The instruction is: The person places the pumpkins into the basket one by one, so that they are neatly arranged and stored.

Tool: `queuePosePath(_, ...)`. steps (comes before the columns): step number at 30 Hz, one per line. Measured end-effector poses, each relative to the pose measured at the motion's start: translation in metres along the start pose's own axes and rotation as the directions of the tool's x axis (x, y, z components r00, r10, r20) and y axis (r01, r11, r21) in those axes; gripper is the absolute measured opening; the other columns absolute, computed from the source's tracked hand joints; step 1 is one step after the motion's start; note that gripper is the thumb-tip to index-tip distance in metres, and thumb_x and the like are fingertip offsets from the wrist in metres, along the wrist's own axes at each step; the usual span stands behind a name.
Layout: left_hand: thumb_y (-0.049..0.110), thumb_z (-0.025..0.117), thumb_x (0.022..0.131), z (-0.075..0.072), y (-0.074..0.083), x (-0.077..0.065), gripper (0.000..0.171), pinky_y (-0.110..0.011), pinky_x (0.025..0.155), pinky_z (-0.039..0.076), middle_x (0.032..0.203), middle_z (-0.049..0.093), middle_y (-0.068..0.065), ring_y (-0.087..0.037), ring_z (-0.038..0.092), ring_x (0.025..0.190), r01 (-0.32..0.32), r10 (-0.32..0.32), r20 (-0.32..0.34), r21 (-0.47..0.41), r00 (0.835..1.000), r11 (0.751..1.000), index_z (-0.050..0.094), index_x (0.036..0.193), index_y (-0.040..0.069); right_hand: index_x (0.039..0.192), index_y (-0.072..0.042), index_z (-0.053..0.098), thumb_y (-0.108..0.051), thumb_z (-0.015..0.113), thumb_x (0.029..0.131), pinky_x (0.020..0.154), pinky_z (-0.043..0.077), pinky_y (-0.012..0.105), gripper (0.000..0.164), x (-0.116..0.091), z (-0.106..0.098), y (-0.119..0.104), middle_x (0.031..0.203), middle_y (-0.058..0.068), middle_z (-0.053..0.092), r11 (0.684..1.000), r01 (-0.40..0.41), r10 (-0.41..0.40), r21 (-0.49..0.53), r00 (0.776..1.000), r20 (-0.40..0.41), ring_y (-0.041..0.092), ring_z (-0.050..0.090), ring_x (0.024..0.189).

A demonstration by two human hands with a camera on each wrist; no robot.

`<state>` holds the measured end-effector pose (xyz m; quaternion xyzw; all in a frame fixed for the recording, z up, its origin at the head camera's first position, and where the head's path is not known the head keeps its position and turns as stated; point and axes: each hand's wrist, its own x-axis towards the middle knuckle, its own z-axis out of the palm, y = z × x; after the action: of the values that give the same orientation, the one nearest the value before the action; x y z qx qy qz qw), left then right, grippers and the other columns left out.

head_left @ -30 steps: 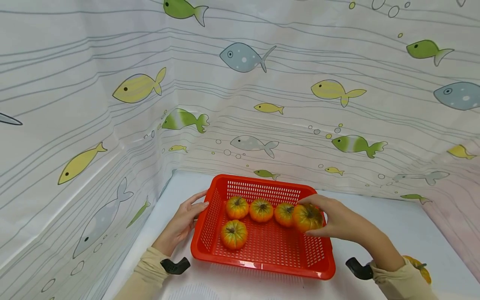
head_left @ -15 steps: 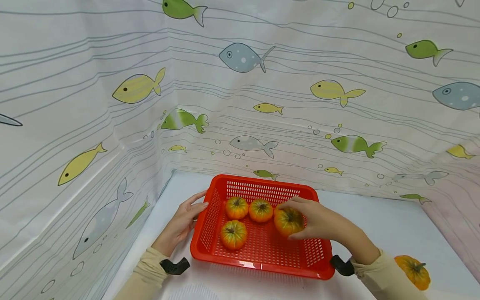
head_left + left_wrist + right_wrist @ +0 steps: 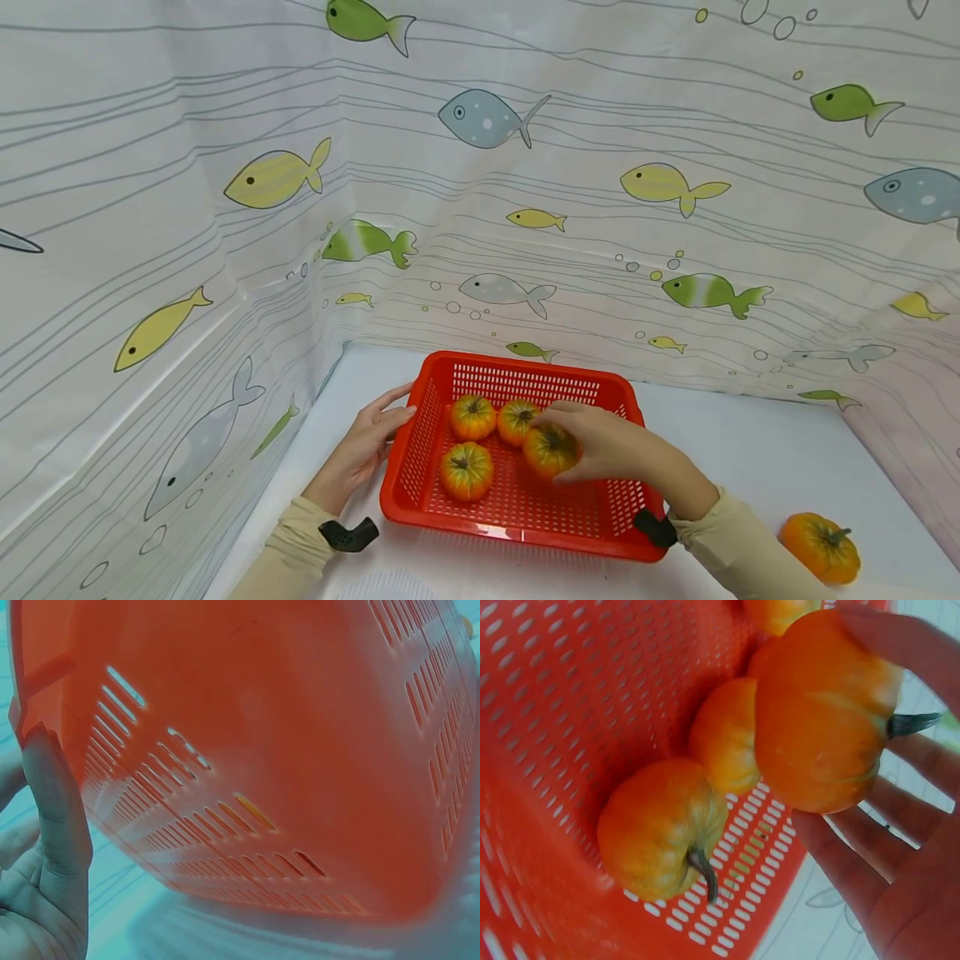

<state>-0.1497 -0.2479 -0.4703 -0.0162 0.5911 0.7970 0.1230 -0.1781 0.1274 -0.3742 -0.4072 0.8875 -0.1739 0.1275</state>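
My right hand grips a small orange pumpkin by its sides, with its dark stem pointing toward the palm in the right wrist view. This pumpkin is inside the red slotted plastic basket, overlapping the middle pumpkin in the head view. Farther left sit a back-left pumpkin and a front-left pumpkin. The right hand hides the spot where another pumpkin sat. My left hand rests at the basket's left end, thumb against the rim and the other fingers extended outside.
One more orange pumpkin lies on the white table to the right of the basket, near the right sleeve. White curtain walls printed with fish enclose the table at the back and sides.
My right hand has moved left inside the basket with the pumpkin, from the right end toward the middle. The pumpkin on the table has come into fuller view. The left hand stays put.
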Motion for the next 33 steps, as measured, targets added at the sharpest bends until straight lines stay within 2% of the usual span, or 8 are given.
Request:
queuePosePath(5, 0.019, 0.059, 0.106, 0.0, 0.0, 0.0, 0.062, -0.034, 0.082, 0.065, 0.113, 0.075, -0.001, -0.014, 0.076, 0.095, -0.001, 0.001, 0.003, 0.005, 1.0, 1.0, 0.032, 0.161, 0.014, 0.136, -0.023, 0.064, -0.032, 0.09, 0.079, 0.105, 0.057, 0.042, 0.063, 0.01, 0.006, -0.004, 0.138, -0.002, 0.06, 1.0, 0.006, -0.006, -0.015, 1.0, 0.022, 0.018, 0.06, 0.124)
queuePosePath(9, 0.02, 0.059, 0.106, -0.001, 0.0, -0.001, 0.062, -0.034, 0.082, 0.065, 0.114, 0.075, -0.001, -0.013, 0.076, 0.096, 0.0, 0.0, 0.005, 0.008, 1.0, 1.0, 0.031, 0.161, 0.014, 0.136, -0.02, 0.065, -0.033, 0.09, 0.079, 0.107, 0.056, 0.045, 0.064, 0.018, 0.012, -0.007, 0.14, 0.002, 0.061, 0.999, 0.022, -0.019, -0.049, 0.999, 0.05, 0.022, 0.061, 0.127)
queuePosePath(16, 0.019, 0.058, 0.106, -0.001, 0.0, -0.001, 0.061, -0.034, 0.082, 0.065, 0.113, 0.075, 0.0, -0.013, 0.076, 0.095, -0.003, 0.003, 0.005, 0.013, 1.0, 1.0, 0.031, 0.161, 0.013, 0.137, -0.02, 0.065, -0.036, 0.089, 0.079, 0.105, 0.057, 0.042, 0.065, 0.029, 0.022, -0.01, 0.136, 0.0, 0.065, 0.994, 0.037, -0.028, -0.102, 0.996, 0.083, 0.019, 0.064, 0.12)
queuePosePath(22, 0.019, 0.058, 0.107, -0.001, 0.0, -0.001, 0.061, -0.033, 0.082, 0.065, 0.113, 0.075, 0.0, -0.013, 0.076, 0.095, -0.005, 0.005, 0.003, 0.013, 1.0, 1.0, 0.032, 0.161, 0.013, 0.135, -0.02, 0.066, -0.034, 0.09, 0.078, 0.104, 0.057, 0.044, 0.064, 0.035, 0.029, -0.013, 0.139, 0.003, 0.063, 0.996, 0.028, -0.018, -0.086, 0.993, 0.115, 0.022, 0.065, 0.12)
queuePosePath(27, 0.019, 0.058, 0.107, -0.001, -0.001, -0.001, 0.061, -0.034, 0.082, 0.065, 0.113, 0.075, 0.0, -0.013, 0.076, 0.095, -0.002, 0.002, 0.002, 0.011, 1.0, 1.0, 0.031, 0.161, 0.013, 0.132, -0.023, 0.067, -0.036, 0.09, 0.078, 0.102, 0.058, 0.038, 0.059, 0.038, 0.033, -0.013, 0.134, -0.002, 0.064, 0.994, 0.048, -0.035, -0.095, 0.991, 0.129, 0.016, 0.064, 0.115)
queuePosePath(33, 0.019, 0.058, 0.107, -0.001, 0.0, -0.001, 0.061, -0.033, 0.082, 0.065, 0.113, 0.076, 0.0, -0.012, 0.076, 0.094, -0.002, 0.002, 0.002, 0.007, 1.0, 1.0, 0.032, 0.161, 0.013, 0.131, -0.023, 0.068, -0.035, 0.091, 0.077, 0.101, 0.058, 0.038, 0.06, 0.041, 0.036, -0.014, 0.132, -0.001, 0.065, 0.991, 0.067, -0.05, -0.112, 0.988, 0.147, 0.017, 0.065, 0.114)
